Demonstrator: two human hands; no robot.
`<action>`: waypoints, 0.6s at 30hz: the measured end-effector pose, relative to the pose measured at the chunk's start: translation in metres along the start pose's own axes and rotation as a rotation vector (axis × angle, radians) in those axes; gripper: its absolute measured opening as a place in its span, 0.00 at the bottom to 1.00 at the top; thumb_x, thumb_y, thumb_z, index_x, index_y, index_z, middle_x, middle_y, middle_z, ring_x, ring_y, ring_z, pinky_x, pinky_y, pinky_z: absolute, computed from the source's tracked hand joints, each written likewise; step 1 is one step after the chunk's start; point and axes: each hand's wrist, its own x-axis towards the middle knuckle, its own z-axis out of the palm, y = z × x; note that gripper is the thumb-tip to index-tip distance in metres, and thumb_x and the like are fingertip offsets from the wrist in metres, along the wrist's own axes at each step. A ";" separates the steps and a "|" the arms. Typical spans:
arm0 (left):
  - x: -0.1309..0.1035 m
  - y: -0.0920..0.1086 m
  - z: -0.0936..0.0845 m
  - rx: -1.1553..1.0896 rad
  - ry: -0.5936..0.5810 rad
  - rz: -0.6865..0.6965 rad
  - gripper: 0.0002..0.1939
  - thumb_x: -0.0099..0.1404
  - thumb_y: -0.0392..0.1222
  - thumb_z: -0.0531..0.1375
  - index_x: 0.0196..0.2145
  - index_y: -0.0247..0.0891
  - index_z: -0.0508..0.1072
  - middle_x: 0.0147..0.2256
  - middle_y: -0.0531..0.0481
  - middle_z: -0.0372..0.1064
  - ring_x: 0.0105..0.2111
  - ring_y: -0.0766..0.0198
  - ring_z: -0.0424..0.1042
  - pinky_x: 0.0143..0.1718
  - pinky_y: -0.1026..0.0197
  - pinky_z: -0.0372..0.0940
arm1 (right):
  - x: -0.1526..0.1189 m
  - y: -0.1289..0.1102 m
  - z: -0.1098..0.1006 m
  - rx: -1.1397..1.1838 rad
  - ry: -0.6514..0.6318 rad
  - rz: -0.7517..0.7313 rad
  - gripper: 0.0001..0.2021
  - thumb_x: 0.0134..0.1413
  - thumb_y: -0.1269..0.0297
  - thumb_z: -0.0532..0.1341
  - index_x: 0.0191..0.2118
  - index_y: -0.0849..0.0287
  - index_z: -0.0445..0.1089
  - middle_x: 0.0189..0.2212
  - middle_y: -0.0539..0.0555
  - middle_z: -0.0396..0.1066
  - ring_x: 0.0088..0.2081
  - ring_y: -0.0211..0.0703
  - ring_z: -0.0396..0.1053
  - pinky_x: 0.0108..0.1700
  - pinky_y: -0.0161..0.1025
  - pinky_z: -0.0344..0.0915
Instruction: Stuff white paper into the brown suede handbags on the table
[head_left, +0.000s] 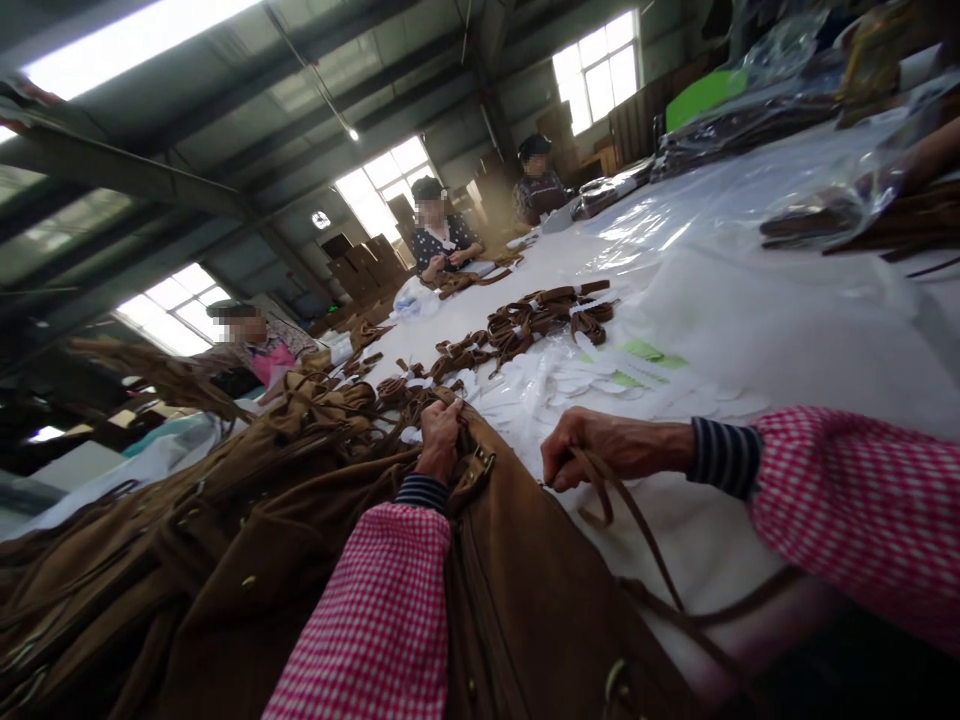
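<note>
My left hand is closed on the upper end of a brown bag with a zipper and metal buckles, which lies in front of me. To the right, my right hand is closed around a thin brown strap, whose loops hang below the fingers and trail toward the lower right. Both sleeves are pink checked with striped cuffs. More brown bags are heaped at the left.
Bundled brown straps and white tags lie on the white-covered table. Plastic-wrapped brown items lie at the back right. Three people sit beyond the table; another person's arm shows at the right edge.
</note>
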 end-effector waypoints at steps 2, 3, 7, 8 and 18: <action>-0.004 0.004 0.002 0.026 0.000 0.004 0.12 0.73 0.46 0.60 0.45 0.33 0.73 0.38 0.49 0.72 0.32 0.67 0.72 0.33 0.62 0.72 | -0.003 0.000 0.000 0.104 -0.022 0.071 0.08 0.51 0.64 0.68 0.31 0.65 0.80 0.22 0.50 0.72 0.24 0.35 0.65 0.26 0.31 0.60; -0.006 0.007 0.002 0.042 0.000 0.008 0.12 0.73 0.46 0.60 0.45 0.33 0.73 0.38 0.50 0.72 0.32 0.67 0.72 0.33 0.62 0.72 | -0.005 0.000 0.001 0.169 -0.023 0.115 0.09 0.51 0.62 0.69 0.31 0.65 0.79 0.22 0.50 0.72 0.22 0.34 0.64 0.24 0.30 0.59; -0.018 0.028 -0.010 0.134 0.022 0.076 0.10 0.71 0.43 0.61 0.43 0.32 0.71 0.33 0.51 0.71 0.28 0.68 0.70 0.31 0.63 0.68 | -0.012 -0.002 -0.005 0.426 0.108 0.239 0.15 0.54 0.56 0.70 0.31 0.66 0.76 0.22 0.50 0.70 0.17 0.29 0.58 0.16 0.28 0.50; -0.024 0.035 -0.017 0.164 0.040 0.111 0.11 0.70 0.42 0.62 0.45 0.33 0.71 0.33 0.51 0.71 0.28 0.67 0.70 0.33 0.62 0.68 | -0.014 -0.004 -0.009 0.494 0.224 0.251 0.15 0.54 0.56 0.70 0.31 0.65 0.74 0.22 0.49 0.70 0.17 0.29 0.57 0.16 0.27 0.49; -0.232 0.080 -0.047 0.944 -0.563 1.042 0.14 0.74 0.52 0.58 0.53 0.48 0.71 0.57 0.52 0.69 0.55 0.59 0.67 0.56 0.55 0.62 | -0.086 -0.041 -0.006 0.090 0.743 0.213 0.07 0.60 0.60 0.64 0.35 0.57 0.67 0.30 0.53 0.74 0.25 0.39 0.68 0.23 0.33 0.58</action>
